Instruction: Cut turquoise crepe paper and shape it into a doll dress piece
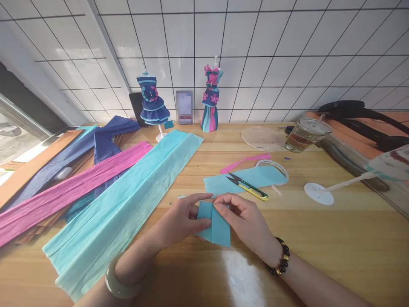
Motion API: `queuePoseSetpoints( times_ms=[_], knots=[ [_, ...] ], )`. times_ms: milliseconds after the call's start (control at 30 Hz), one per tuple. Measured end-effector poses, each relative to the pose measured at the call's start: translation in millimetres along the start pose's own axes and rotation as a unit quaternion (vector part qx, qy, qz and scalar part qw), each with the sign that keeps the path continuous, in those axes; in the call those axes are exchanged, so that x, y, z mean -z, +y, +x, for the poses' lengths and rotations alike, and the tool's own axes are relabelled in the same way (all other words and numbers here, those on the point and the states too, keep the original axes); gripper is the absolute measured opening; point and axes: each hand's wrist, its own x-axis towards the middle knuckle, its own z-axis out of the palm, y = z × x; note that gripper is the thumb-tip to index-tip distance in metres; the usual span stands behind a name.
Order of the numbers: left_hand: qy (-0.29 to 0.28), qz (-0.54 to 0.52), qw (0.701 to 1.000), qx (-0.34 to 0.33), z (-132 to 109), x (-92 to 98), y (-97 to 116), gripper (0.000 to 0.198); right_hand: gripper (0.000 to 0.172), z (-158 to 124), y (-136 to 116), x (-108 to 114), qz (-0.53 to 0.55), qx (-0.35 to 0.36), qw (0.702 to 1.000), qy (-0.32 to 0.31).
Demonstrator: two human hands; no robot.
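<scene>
A small light-blue piece of crepe paper point(221, 228), with a fold or overlap down its middle, is held between both hands just above the table. My left hand point(188, 215) grips its left part, thumb across the front and fingers behind. At the upper edge, my right hand point(241, 215) pinches the paper between thumb and fingers. Just beyond the hands, yellow-and-black thread snips point(249, 186) lie on a flat light-blue paper strip point(214, 184). A roll of white tape point(286, 172) rests at that strip's right end, near a narrow pink strip point(244, 161).
Long light-blue point(128, 200), pink point(79, 179) and dark-blue crepe sheets point(105, 140) cover the left side. Two small dress forms point(155, 108) point(211, 98) and a phone point(184, 107) stand by the tiled wall. At right are a lidded cup point(303, 136) and a tipped white stand point(318, 194).
</scene>
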Motion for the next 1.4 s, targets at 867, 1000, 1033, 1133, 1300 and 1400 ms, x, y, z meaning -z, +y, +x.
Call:
queuePoseSetpoints(
  times_ms=[867, 1000, 1033, 1133, 1300, 1400],
  knots=[
    [0.056, 0.145, 0.987, -0.037, -4.3, 5.5, 5.3, 0.049, 0.019, 1.3, -1.4, 4.3, 0.037, -0.004, 0.999, -0.018],
    [0.068, 0.143, 0.987, -0.032, -4.4, 5.8, 8.4, 0.051, 0.029, 3.3, -0.8, 8.4, 0.097, -0.025, 0.995, -0.025],
    [0.070, 0.143, 0.987, -0.033, -4.6, 5.6, 9.5, 0.051, 0.029, 3.5, -0.5, 8.7, 0.104, -0.037, 0.994, -0.025],
    [0.078, 0.147, 0.985, -0.036, -5.0, 5.1, 11.9, 0.052, 0.029, 3.4, -0.3, 8.4, 0.124, -0.070, 0.989, -0.031],
    [0.100, 0.129, 0.985, -0.047, -5.8, 5.3, 13.9, 0.051, 0.033, 4.9, -0.5, 9.2, 0.215, -0.099, 0.971, -0.013],
    [0.113, 0.116, 0.985, -0.053, -6.2, 5.3, 14.5, 0.051, 0.031, 7.1, 0.9, 10.5, 0.290, -0.122, 0.949, -0.003]
  ],
)
